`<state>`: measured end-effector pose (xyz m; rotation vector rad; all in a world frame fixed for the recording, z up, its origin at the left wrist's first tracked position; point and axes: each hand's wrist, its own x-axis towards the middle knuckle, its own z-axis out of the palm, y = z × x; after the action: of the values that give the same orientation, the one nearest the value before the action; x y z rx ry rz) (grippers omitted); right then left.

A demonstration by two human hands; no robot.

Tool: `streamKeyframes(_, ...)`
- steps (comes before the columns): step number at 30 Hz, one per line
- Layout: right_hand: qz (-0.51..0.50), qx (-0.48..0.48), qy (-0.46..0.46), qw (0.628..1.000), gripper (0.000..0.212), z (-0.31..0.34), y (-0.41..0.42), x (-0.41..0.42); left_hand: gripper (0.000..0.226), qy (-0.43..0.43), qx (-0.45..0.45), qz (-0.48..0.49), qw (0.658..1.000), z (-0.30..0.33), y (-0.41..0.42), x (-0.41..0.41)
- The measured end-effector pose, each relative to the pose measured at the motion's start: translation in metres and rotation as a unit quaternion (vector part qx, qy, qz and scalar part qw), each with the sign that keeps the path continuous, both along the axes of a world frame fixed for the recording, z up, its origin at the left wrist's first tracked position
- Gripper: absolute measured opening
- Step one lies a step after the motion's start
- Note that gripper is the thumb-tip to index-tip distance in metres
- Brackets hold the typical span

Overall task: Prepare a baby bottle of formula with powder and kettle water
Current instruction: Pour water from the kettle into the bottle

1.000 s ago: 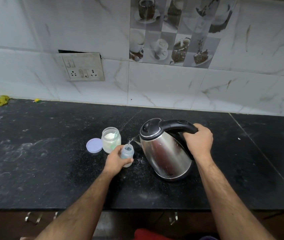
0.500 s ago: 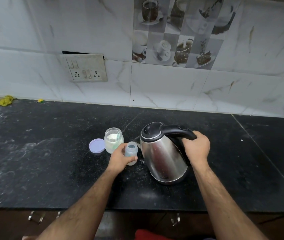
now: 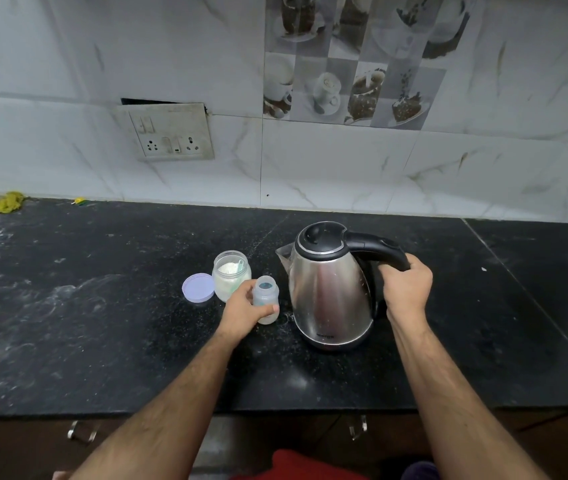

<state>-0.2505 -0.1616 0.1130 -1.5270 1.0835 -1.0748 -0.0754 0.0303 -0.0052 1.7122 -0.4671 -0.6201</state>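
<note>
Looking down from my head, I see my left hand (image 3: 244,311) wrapped around the small baby bottle (image 3: 265,299), thumb across its front and fingers curled behind it, holding it upright on the black worktop (image 3: 102,341) with its mouth uncovered. My right hand (image 3: 405,289) grips the black handle of the steel kettle (image 3: 329,289), fingers closed round the lower end of the handle. The kettle stands upright on the worktop with its lid down and its spout pointing left, toward the bottle, which is just beside it but not touching. Behind my left hand stands the open powder jar (image 3: 231,275), with white powder and a pale scoop inside; my knuckles are right up against its side, though I cannot tell whether they touch it. The jar's lilac lid (image 3: 198,287) lies flat on the worktop just left of the jar. White specks of powder are scattered on the worktop around the bottle and kettle. Far off at the back left corner lies a crumpled yellow cloth (image 3: 5,202). On the marble-tiled wall above is a socket plate (image 3: 171,133) with switches.
</note>
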Motion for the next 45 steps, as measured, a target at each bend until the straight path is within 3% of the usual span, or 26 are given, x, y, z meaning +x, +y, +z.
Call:
streamKeyframes(11, -0.045, 0.046, -0.053, 0.997, 0.02, -0.026, 0.014, -0.008, 0.056, -0.005, 0.017, -0.016, 1.0, -0.008, 0.006, -0.005)
streamKeyframes(19, -0.055, 0.038, -0.099, 0.993, 0.025, -0.009, -0.008, 0.005, 0.057, 0.002, 0.024, -0.017, 1.0, -0.015, 0.0, -0.006)
streamKeyframes(25, -0.035, 0.057, -0.135, 0.989, 0.017, 0.015, -0.049, 0.036, 0.053, -0.001, 0.016, -0.017, 1.0, -0.011, -0.023, -0.002)
streamKeyframes(32, 0.005, 0.056, -0.141, 0.988, 0.025, 0.035, -0.098, 0.094, 0.053, -0.021, 0.034, -0.005, 0.999, -0.012, -0.054, 0.005)
streamKeyframes(45, 0.057, 0.134, -0.149, 0.978, 0.028, -0.01, -0.147, 0.173, 0.052, -0.026, 0.062, 0.034, 0.997, -0.009, -0.085, 0.024)
